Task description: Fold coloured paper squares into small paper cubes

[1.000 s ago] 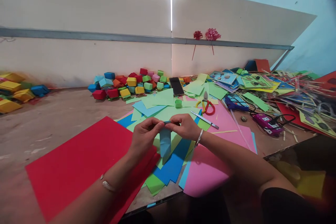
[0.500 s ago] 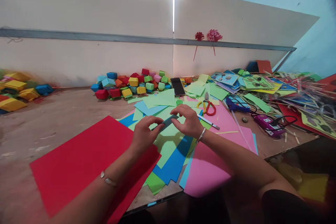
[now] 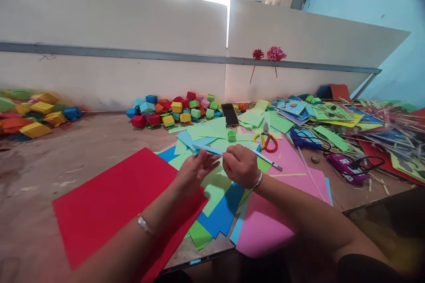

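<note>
A narrow light-blue paper strip [image 3: 210, 149] is held up above a pile of coloured sheets. My right hand [image 3: 241, 166] is closed on its right end. My left hand [image 3: 195, 170] is under its left part, thumb and fingers close to the strip, the fingers partly spread; whether they grip it is unclear. Below the hands lie pale green sheets [image 3: 212, 188] and a blue sheet [image 3: 222, 212]. A large red sheet [image 3: 116, 203] extends under my left forearm. Scissors [image 3: 265, 139] and a white cutter-like tool [image 3: 268, 159] lie right of my right hand.
Folded paper boxes [image 3: 177, 107] sit along the back, with more [image 3: 41, 108] at the far left. A black phone [image 3: 229, 115] is behind the sheets. On the right are a blue glue gun [image 3: 307, 140], a purple power block [image 3: 347, 168], and piled cards and sticks.
The strip has turned, now showing a lighter face and tilting down to the right. My right hand has closed further, while my left fingers have loosened. The camera view has shifted slightly.
</note>
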`<move>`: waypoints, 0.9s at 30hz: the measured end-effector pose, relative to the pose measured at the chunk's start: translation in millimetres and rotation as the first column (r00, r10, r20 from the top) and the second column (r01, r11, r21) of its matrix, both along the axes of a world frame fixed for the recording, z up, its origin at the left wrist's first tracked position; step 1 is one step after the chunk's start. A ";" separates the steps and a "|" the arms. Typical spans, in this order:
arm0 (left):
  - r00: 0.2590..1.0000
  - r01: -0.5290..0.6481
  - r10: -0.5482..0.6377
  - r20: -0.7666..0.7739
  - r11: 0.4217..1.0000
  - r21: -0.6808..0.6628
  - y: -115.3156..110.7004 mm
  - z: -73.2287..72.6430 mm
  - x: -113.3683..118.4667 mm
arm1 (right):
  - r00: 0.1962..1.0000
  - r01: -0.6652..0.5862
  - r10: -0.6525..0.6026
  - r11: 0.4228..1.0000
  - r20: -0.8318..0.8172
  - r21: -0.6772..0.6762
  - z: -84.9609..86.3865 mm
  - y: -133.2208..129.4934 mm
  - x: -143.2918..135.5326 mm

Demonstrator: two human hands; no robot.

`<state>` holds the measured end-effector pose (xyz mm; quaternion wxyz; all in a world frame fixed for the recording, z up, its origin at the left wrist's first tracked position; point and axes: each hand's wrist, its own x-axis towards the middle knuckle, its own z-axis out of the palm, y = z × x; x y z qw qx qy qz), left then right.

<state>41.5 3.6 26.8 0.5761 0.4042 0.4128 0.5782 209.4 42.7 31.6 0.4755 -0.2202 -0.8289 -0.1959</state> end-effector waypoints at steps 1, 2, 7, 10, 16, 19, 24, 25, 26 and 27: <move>0.997 0.053 -0.054 0.063 0.999 0.011 -2.9 0.0 4.8 | 0.998 -0.003 -0.001 0.999 0.067 0.054 -2.3 -1.5 -2.1; 0.992 0.062 -0.064 0.105 0.998 0.021 -5.4 0.1 8.5 | 0.992 -0.017 0.005 0.995 0.127 0.095 -4.8 -2.9 -4.7; 0.998 -0.057 0.060 -0.020 0.989 0.135 -5.4 -2.9 6.0 | 0.952 -0.155 0.123 0.983 0.282 0.096 -12.6 -6.1 -14.3; 0.919 -0.071 0.178 -0.353 0.953 0.295 0.7 -9.7 -2.8 | 0.958 -0.233 0.233 0.972 0.170 -0.020 -6.8 -5.2 -9.5; 0.642 0.067 0.337 -0.688 0.870 0.488 4.1 -23.6 -7.2 | 0.945 -0.321 0.310 0.941 -0.107 -0.108 19.5 -1.9 9.6; 0.588 0.136 0.333 -0.737 0.858 0.496 3.5 -25.3 -6.9 | 0.939 -0.341 0.343 0.934 -0.002 -0.110 24.2 2.1 11.6; 0.549 0.234 0.265 -0.793 0.862 0.450 2.2 -20.1 -7.8 | 0.946 -0.295 0.321 0.911 0.046 -0.289 18.4 12.8 10.5; 0.548 0.258 0.240 -0.801 0.863 0.435 1.7 -19.1 -8.0 | 0.944 -0.301 0.328 0.898 0.032 -0.321 17.3 14.6 10.7; 0.548 0.276 0.218 -0.808 0.864 0.421 1.2 -18.4 -8.2 | 0.942 -0.307 0.334 0.887 0.022 -0.345 16.7 16.2 11.2; 0.550 0.288 0.200 -0.811 0.866 0.409 0.7 -18.1 -8.5 | 0.941 -0.309 0.338 0.879 0.017 -0.363 16.5 17.4 11.8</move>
